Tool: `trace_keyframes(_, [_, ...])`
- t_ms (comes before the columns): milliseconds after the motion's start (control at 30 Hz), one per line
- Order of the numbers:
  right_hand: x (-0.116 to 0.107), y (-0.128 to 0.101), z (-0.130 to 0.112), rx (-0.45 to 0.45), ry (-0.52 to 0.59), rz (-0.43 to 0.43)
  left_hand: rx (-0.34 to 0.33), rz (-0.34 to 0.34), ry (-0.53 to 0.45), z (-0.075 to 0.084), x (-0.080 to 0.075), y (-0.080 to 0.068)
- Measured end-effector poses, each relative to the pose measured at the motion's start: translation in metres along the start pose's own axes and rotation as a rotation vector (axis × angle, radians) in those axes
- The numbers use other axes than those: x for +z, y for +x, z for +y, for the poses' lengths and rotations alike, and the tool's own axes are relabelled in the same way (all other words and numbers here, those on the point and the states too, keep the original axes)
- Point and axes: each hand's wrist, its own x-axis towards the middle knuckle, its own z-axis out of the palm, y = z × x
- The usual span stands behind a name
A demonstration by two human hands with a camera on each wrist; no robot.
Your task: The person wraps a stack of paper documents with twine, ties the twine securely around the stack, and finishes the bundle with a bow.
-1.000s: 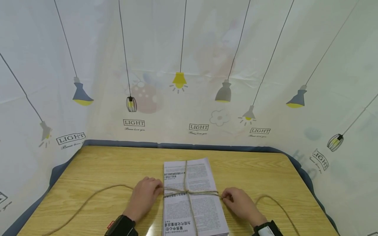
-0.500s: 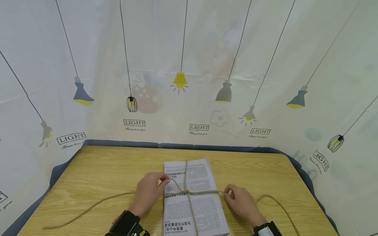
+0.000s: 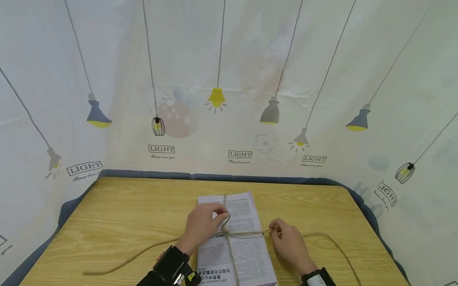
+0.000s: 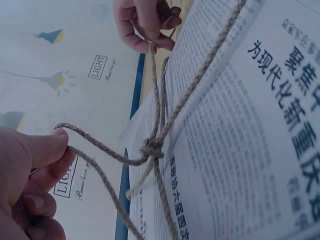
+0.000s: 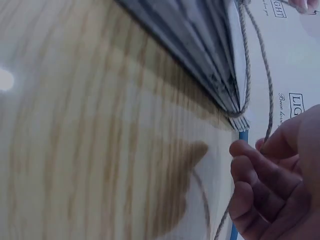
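A stack of newspapers [image 3: 243, 254] lies on the wooden table [image 3: 136, 214], tied crosswise with jute twine [image 3: 247, 233]. My left hand [image 3: 204, 226] is over the stack's left half and pinches a loop of the twine [image 4: 95, 145] just beside the knot [image 4: 152, 147]. My right hand [image 3: 286, 238] sits at the stack's right edge and pinches the other strand [image 5: 267, 100], which runs taut to the knot. The stack's folded edge [image 5: 200, 55] fills the right wrist view.
Loose twine trails across the table to the left [image 3: 129, 258] and curves off to the right [image 3: 336, 246]. A curtain printed with hanging lamps [image 3: 229, 99] closes the table in at the back and both sides. A blue cloth edge [image 3: 214, 176] borders the tabletop.
My left hand has moved from the stack's left edge onto the papers toward the knot, drawing its twine strand along. The left trailing end has slid rightward. My right hand has stayed put.
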Motion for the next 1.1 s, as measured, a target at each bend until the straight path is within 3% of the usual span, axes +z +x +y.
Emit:
trace_keyframes(100, [0.003,0.001,-0.003,0.025,0.037,0.013,0.028,-0.021,0.009,0.004,0.003,0.002])
trace_keyframes(333, [0.004,0.000,-0.006,0.028,0.055,0.029,0.027,-0.066,0.029,0.006,0.002,0.005])
trace_keyframes(533, [0.004,0.001,-0.005,0.038,0.058,0.030,0.056,-0.100,-0.085,0.008,-0.010,0.008])
trace_keyframes(800, [0.004,0.001,-0.004,0.047,0.079,0.039,0.015,-0.239,-0.289,0.003,-0.020,0.010])
trace_keyframes(1000, [0.004,0.001,-0.004,0.059,0.090,0.041,0.007,-0.322,-0.332,0.001,-0.028,0.012])
trace_keyframes(1100, [0.004,0.002,-0.005,0.086,0.104,0.032,0.004,-0.328,-0.333,0.001,-0.031,0.011])
